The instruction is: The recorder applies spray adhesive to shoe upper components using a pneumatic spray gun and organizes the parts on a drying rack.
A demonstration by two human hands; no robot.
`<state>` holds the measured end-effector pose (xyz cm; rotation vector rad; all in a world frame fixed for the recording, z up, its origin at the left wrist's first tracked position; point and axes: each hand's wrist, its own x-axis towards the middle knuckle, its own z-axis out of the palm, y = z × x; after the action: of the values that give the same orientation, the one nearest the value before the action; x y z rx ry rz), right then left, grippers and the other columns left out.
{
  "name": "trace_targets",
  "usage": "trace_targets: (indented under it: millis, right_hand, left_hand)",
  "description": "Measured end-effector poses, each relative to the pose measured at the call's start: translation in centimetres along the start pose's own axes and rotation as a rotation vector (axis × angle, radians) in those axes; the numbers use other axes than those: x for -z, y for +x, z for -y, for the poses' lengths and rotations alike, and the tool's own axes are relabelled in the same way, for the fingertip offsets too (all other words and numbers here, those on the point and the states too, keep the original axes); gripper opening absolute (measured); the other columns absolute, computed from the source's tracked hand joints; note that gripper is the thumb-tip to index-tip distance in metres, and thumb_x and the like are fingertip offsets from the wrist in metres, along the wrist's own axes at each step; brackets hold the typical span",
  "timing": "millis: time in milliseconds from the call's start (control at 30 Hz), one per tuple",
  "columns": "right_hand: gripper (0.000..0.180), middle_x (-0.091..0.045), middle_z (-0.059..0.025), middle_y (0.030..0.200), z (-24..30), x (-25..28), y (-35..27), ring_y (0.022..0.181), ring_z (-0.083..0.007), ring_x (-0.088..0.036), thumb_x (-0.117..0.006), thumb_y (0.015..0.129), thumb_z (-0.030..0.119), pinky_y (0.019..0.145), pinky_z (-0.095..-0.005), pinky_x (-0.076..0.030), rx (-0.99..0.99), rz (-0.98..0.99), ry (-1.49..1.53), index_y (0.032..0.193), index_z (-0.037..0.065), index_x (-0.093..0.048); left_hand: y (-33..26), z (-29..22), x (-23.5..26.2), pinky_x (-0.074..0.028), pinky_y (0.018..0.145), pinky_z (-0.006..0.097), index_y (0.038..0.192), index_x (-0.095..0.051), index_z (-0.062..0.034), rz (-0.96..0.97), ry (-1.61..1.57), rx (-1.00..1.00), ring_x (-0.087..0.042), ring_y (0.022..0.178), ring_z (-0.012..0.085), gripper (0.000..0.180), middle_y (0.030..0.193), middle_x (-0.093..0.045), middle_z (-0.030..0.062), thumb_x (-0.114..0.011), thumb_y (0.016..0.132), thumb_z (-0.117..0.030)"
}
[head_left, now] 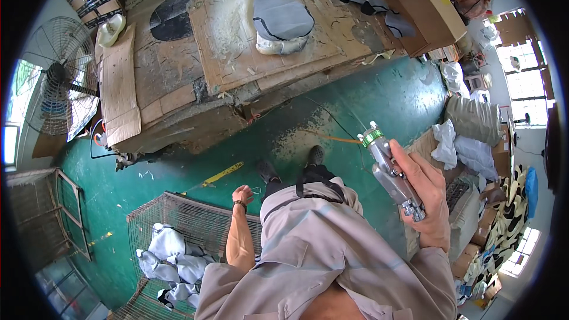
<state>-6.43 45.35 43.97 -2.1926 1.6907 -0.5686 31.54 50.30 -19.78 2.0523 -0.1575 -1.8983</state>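
My right hand (428,192) is wrapped round a metal spray gun (391,172) with a green ring near its nozzle, held out at the right, away from the bench. The nozzle points toward the far left. My left hand (242,194) hangs low beside my body, near the wire rack, its fingers loosely bent and apart with nothing visible in them. On the cardboard-covered workbench (172,92) lies a rounded grey fabric piece (283,16) with black lines, over a whitish padded piece (278,46). Pale dried residue surrounds them.
An open cardboard box (435,12) with several grey-black pieces stands at the bench's right end. A caged fan (62,77) is at the left. The wire rack (178,207) near my left side holds grey fabric pieces (169,255). Sacks (474,120) and boxes line the right; another person (471,0) is far right.
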Motion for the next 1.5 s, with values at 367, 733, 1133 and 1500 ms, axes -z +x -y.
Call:
trace_targets:
  millis: [367, 733, 1133, 1500]
  right_hand:
    - [0.066, -0.068, -0.0162, 0.096, -10.8, 2.9, -8.6, 0.079, -0.027, -0.068, -0.076, 0.079, -0.006, 0.073, -0.0334, -0.054, -0.175, -0.074, 0.275, 0.143, -0.002, -0.06]
    - [0.06, -0.07, -0.0166, 0.102, -27.4, 8.6, -13.4, 0.085, -0.0241, -0.067, -0.074, 0.085, 0.0, 0.077, -0.0306, -0.052, -0.263, -0.176, 0.416, 0.143, -0.003, -0.059]
    - [0.06, -0.071, -0.0191, 0.112, -35.5, 13.2, -5.4, 0.094, -0.0259, -0.069, -0.077, 0.086, 0.011, 0.085, -0.0329, -0.052, -0.19, -0.174, 0.457, 0.142, -0.002, -0.061]
    - [0.095, -0.063, -0.0148, 0.083, -29.2, 13.1, 5.6, 0.071, -0.0273, -0.063, -0.054, 0.087, 0.072, 0.066, -0.0342, -0.045, -0.103, 0.028, 0.26, 0.139, -0.007, -0.062]
  left_hand:
    - [-3.4, 1.6, -4.4, -0.063, 0.069, 0.044, 0.128, -0.066, -0.007, -0.105, 0.02, -0.084, -0.074, 0.084, 0.0245, 0.034, 0.1, -0.075, 0.0089, -0.072, 0.097, -0.019]
    - [-9.8, 10.7, -15.2, -0.057, 0.061, 0.043, 0.13, -0.064, -0.0114, -0.145, -0.029, 0.039, -0.069, 0.075, 0.0238, 0.034, 0.099, -0.072, 0.0076, -0.07, 0.098, -0.021]
    - [-13.0, 9.3, -20.7, -0.057, 0.057, 0.037, 0.132, -0.065, -0.0096, -0.166, 0.027, 0.038, -0.071, 0.076, 0.0212, 0.039, 0.097, -0.074, 0.0064, -0.074, 0.098, -0.023]
    - [-5.9, -16.6, -26.3, -0.053, 0.065, 0.029, 0.121, -0.071, -0.0072, -0.203, 0.19, -0.868, -0.064, 0.077, 0.0109, 0.027, 0.091, -0.071, 0.0019, -0.073, 0.097, -0.018]
